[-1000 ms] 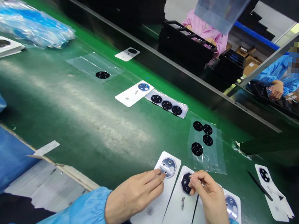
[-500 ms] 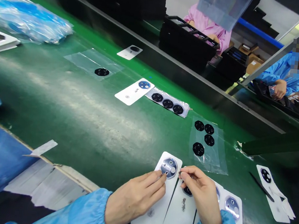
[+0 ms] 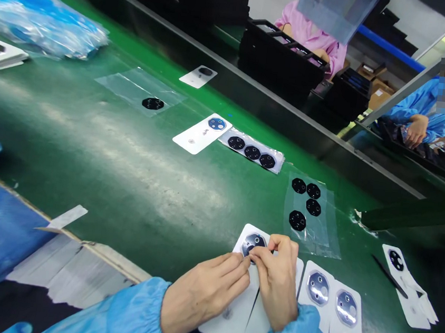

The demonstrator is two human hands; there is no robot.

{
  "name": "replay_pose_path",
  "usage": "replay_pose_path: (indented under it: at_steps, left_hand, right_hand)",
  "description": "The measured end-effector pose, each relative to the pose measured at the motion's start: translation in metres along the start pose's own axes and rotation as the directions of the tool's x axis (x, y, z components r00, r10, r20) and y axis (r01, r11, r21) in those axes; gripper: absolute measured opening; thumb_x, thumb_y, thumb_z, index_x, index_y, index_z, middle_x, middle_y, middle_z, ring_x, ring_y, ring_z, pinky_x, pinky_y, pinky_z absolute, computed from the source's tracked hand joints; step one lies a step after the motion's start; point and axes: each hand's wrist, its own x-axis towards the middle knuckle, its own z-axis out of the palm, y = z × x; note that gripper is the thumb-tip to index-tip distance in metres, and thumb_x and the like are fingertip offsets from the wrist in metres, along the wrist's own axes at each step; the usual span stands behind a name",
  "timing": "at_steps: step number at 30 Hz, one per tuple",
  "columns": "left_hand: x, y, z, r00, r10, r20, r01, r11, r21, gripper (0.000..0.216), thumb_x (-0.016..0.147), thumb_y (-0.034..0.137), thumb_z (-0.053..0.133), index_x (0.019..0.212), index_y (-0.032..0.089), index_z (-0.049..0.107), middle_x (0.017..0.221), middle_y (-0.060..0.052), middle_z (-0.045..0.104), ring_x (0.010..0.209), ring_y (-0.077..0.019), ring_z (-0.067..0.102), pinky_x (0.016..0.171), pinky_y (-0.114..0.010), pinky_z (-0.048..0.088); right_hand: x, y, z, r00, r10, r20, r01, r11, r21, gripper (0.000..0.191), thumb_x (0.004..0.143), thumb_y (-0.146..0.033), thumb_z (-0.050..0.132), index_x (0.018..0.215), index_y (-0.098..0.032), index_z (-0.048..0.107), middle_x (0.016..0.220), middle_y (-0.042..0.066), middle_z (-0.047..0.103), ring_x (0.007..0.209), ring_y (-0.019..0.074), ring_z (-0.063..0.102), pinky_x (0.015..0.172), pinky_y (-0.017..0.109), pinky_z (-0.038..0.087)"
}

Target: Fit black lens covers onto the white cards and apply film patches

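Note:
My left hand (image 3: pixel 209 295) rests over a white phone back panel (image 3: pixel 225 328), fingers stretched out and tips at the lower edge of its dark, shiny eight-sided camera plate (image 3: pixel 253 242). Its thumb is hidden. My right hand (image 3: pixel 278 283) is closed in a pinch over the right side of the same plate, touching or nearly touching the left fingertips. Whatever lies between its fingers is hidden or too small to name. Beneath the right hand and wrist lies a second white panel (image 3: pixel 256 323), mostly covered. Further white panels with silvery camera plates (image 3: pixel 318 288) stand side by side to the right.
Black camera plates (image 3: pixel 297 220) lie on a clear plastic sheet, and more sit in a strip (image 3: pixel 252 152). Tweezers (image 3: pixel 389 277) lie by another white panel (image 3: pixel 410 308) at right. Plastic bags (image 3: pixel 42 20) are at far left. Two co-workers sit beyond the metal rail (image 3: pixel 254 88).
My right hand has moved left, from the second panel's dark plate to the first panel's plate, uncovering panels on the right. My left hand has barely moved.

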Motion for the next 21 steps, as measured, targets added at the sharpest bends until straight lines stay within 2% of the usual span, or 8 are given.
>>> replay_pose_path:
  at_steps: [4, 7, 9, 13, 18, 21]
  left_hand:
    - [0.0013, -0.0001, -0.001, 1.0, -0.003, 0.009, 0.003, 1.0, 0.018, 0.031, 0.092, 0.004, 0.028, 0.083, 0.009, 0.057, 0.089, -0.01, 0.065, 0.086, -0.0161, 0.061, 0.082, -0.028, 0.053]
    - [0.0017, -0.0002, -0.0012, 1.0, -0.004, 0.011, 0.004, 1.0, 0.017, 0.031, 0.092, 0.004, 0.028, 0.084, 0.01, 0.057, 0.091, -0.01, 0.065, 0.088, -0.016, 0.061, 0.084, -0.028, 0.052]
    - [0.0014, -0.0003, -0.0011, 1.0, 0.0, 0.009, 0.0, 1.0, 0.014, 0.03, 0.092, 0.004, 0.028, 0.085, 0.009, 0.057, 0.093, -0.011, 0.065, 0.089, -0.0164, 0.061, 0.084, -0.028, 0.051]
    - [0.0017, -0.0005, -0.0016, 1.0, 0.003, 0.001, -0.003, 1.0, 0.017, 0.029, 0.092, 0.003, 0.029, 0.085, 0.008, 0.056, 0.089, -0.011, 0.065, 0.087, -0.0164, 0.061, 0.083, -0.028, 0.051]
    - [0.0034, -0.0003, -0.0026, 1.0, -0.002, 0.0, 0.002, 1.0, 0.017, 0.029, 0.092, 0.002, 0.028, 0.082, 0.009, 0.055, 0.087, -0.01, 0.065, 0.085, -0.0163, 0.062, 0.08, -0.028, 0.053]
    - [0.003, -0.0002, -0.0024, 1.0, 0.01, -0.01, -0.01, 1.0, 0.025, 0.027, 0.092, 0.003, 0.029, 0.084, 0.009, 0.054, 0.088, -0.01, 0.065, 0.088, -0.0162, 0.062, 0.082, -0.028, 0.052]
  right_hand:
    - [0.004, 0.0029, -0.0022, 0.999, 0.037, -0.015, -0.038, 0.999, -0.016, 0.019, 0.084, -0.009, 0.05, 0.077, -0.021, 0.062, 0.089, 0.004, 0.041, 0.086, 0.0202, 0.041, 0.075, 0.036, 0.038]
    - [0.0056, 0.0022, -0.0076, 0.994, 0.07, -0.089, -0.071, 0.997, -0.015, 0.017, 0.085, -0.013, 0.052, 0.075, -0.022, 0.063, 0.085, 0.003, 0.039, 0.084, 0.0199, 0.041, 0.075, 0.037, 0.038]
    - [0.0043, -0.0006, -0.0078, 0.992, 0.031, -0.124, -0.039, 0.997, -0.065, 0.016, 0.085, -0.013, 0.052, 0.077, -0.022, 0.063, 0.086, 0.003, 0.039, 0.083, 0.0199, 0.041, 0.075, 0.036, 0.037]
    - [0.002, -0.0049, -0.0023, 0.993, -0.064, -0.099, 0.05, 0.989, -0.14, 0.023, 0.085, -0.007, 0.047, 0.075, -0.021, 0.062, 0.087, 0.004, 0.044, 0.084, 0.0195, 0.041, 0.072, 0.034, 0.036]
    - [0.0048, -0.0044, -0.0061, 0.991, -0.064, -0.12, 0.046, 0.988, -0.148, 0.016, 0.084, -0.01, 0.053, 0.075, -0.021, 0.061, 0.087, 0.004, 0.044, 0.083, 0.0194, 0.04, 0.071, 0.033, 0.035]
    - [0.0044, -0.0049, -0.0062, 0.983, -0.121, -0.135, 0.092, 0.974, -0.207, 0.021, 0.085, -0.009, 0.049, 0.073, -0.021, 0.06, 0.083, 0.003, 0.045, 0.08, 0.0186, 0.04, 0.067, 0.033, 0.033]
